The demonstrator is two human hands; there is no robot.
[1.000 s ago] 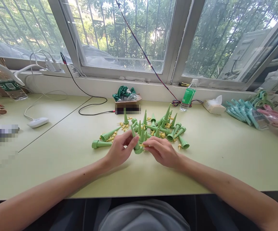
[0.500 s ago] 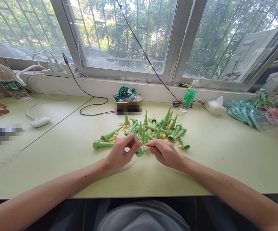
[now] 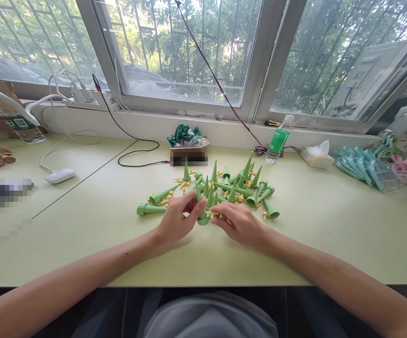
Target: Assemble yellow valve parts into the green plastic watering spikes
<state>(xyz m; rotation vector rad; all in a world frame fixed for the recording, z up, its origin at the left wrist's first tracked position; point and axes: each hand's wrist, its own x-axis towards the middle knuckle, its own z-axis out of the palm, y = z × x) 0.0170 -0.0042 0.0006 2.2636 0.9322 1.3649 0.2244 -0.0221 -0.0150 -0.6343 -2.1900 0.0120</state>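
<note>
My left hand [image 3: 179, 213] is closed around a green plastic cone [image 3: 203, 218], which stands point up with its wide ribbed end at the bottom. Between the thumb and fingers of my right hand [image 3: 239, 221] is a small yellow plastic piece [image 3: 211, 212], its tip against or very close to the cone's side. Whether it touches, I cannot tell. Just beyond both hands lies a pile of similar green cones [image 3: 247, 166], some upright and some on their sides, mixed with loose yellow pieces [image 3: 183, 183]. One green cone [image 3: 150, 209] lies beside my left hand.
A small cardboard box [image 3: 189, 157] with green plastic wrapping sits behind the pile. Further right are a water bottle [image 3: 278, 141], a tissue box [image 3: 316, 159] and bagged teal clips [image 3: 358, 164]. A white mouse-like device [image 3: 60, 176] and a black cable [image 3: 136, 165] lie left.
My right hand has shifted its fingers slightly around the yellow piece beside the cone. The left hand keeps its hold on the cone, and the view has moved a little.
</note>
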